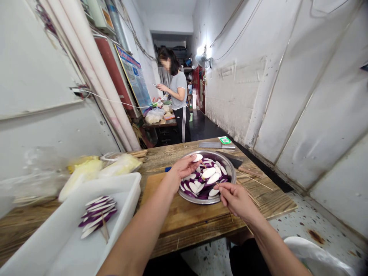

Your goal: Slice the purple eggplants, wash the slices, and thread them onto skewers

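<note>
My left hand [184, 167] pinches a white eggplant slice [197, 157] over the far left rim of a metal bowl [233, 174]. Purple-skinned eggplant slices [195, 186] fill the bowl. Closed around the lower end of a thin wooden skewer [217, 184] is my right hand [234, 197], at the bowl's near right side. Pale slices [213, 178] appear threaded on that skewer, above the loose ones; how many is hard to tell. A white tray [126, 201] to the left holds a bunch of skewered eggplant slices [97, 214].
Beneath the bowl lies a cutting board [161, 207] on the wooden table [161, 155]. A cleaver [209, 145], a dark-bladed knife [250, 171] and loose skewers [258, 181] surround it. Plastic bags [119, 165] sit behind the tray. A person [178, 90] stands beyond, holding a phone.
</note>
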Available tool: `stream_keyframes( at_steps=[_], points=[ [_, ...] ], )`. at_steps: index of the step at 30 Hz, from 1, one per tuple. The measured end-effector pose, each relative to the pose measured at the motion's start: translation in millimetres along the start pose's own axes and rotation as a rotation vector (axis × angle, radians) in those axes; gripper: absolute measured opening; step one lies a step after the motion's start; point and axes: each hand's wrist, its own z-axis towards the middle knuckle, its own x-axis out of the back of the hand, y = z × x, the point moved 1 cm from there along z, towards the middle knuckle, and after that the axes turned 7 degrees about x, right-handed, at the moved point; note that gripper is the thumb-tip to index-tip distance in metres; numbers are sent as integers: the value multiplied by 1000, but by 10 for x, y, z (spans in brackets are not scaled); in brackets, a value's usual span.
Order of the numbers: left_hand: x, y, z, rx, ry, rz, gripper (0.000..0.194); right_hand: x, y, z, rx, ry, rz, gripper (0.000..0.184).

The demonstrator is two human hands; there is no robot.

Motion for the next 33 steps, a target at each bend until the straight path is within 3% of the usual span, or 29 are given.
stream_keyframes(
  at_steps=[7,12,19,25,33],
  points=[
    [-24,-5,-21,-60,-19,158,16,7,-4,-24,13,5,6,39],
    [-38,-7,-51,2,-29,82,16,12,13,-27,14,10,4,40],
    [-28,36,-44,115,-151,-35,10,-9,-32,-41,7,34,-17,39],
    [-29,11,-19,80,-1,-11,5,-20,-58,-44,0,42,-50,39],
    [-48,-9,-12,65,56,-54,6,-39,-118,-24,-62,17,-88,38]
  ],
)
